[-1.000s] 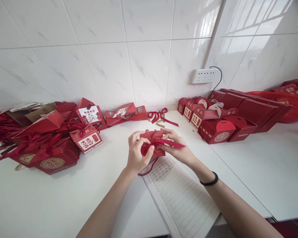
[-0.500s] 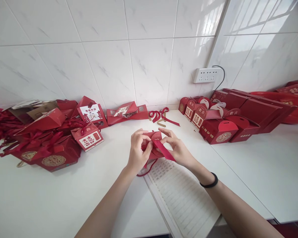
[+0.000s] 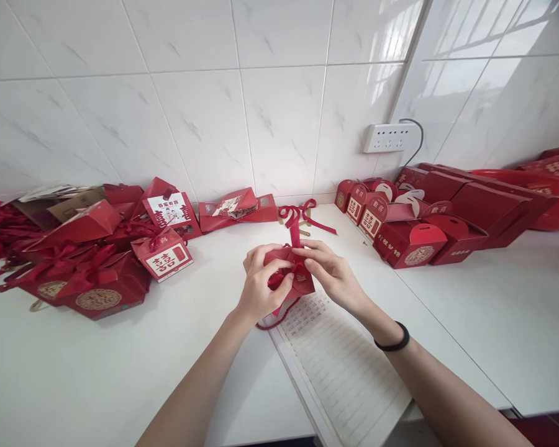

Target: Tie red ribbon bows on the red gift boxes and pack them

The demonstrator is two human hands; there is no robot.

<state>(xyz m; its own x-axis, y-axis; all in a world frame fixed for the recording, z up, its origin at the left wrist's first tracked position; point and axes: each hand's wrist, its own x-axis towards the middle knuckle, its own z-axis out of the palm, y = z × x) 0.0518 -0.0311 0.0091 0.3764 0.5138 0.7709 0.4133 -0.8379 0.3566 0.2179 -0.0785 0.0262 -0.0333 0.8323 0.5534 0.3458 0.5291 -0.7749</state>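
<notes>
A small red gift box (image 3: 307,284) with gold print sits between my hands, over the top of the notebook. A red ribbon (image 3: 295,234) runs across it, one end sticking up toward the wall. My left hand (image 3: 265,284) pinches the ribbon against the box top, thumb and index finger close together. From the other side, my right hand (image 3: 331,273) has its fingertips on the ribbon at the middle of the box. The fingers partly cover the ribbon's crossing. A dark red twisted cord (image 3: 279,324) loops out below the box.
An open lined notebook (image 3: 354,372) lies under the box. Finished-looking red boxes with bows (image 3: 97,298) crowd the left. Handled red boxes (image 3: 412,245) stand right, beside a red basin (image 3: 540,208). Loose ribbon (image 3: 307,217) lies near the tiled wall, below a power strip (image 3: 386,138).
The ribbon end that hung toward my right wrist now points up and away from me. My right fingers have moved in over the box, which is turned slightly.
</notes>
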